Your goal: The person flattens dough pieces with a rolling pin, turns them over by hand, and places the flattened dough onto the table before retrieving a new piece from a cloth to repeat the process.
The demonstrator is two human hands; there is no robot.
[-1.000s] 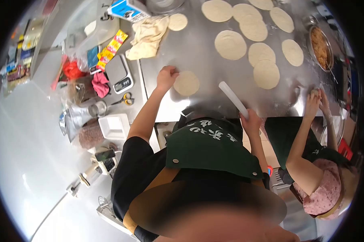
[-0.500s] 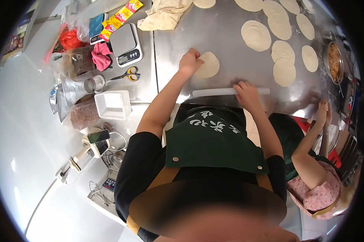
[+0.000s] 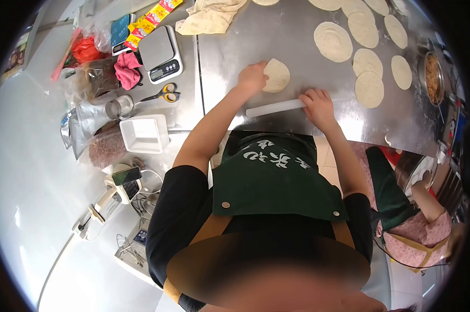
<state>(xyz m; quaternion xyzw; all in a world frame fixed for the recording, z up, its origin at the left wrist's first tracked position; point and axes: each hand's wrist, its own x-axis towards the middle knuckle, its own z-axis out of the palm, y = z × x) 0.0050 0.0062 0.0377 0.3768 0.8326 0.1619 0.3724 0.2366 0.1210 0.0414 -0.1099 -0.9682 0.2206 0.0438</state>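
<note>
Pinching the edge of a nearly flat dough round [image 3: 277,76] mid-frame is the left hand [image 3: 252,77]; the right hand [image 3: 318,108] curls over a rolling pin [image 3: 274,108]. Upper right, flattened rounds [image 3: 333,41] lie.

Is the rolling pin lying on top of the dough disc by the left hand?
No, the rolling pin, with the right hand at its end, lies apart from the dough disc, nearer the apron.
</note>
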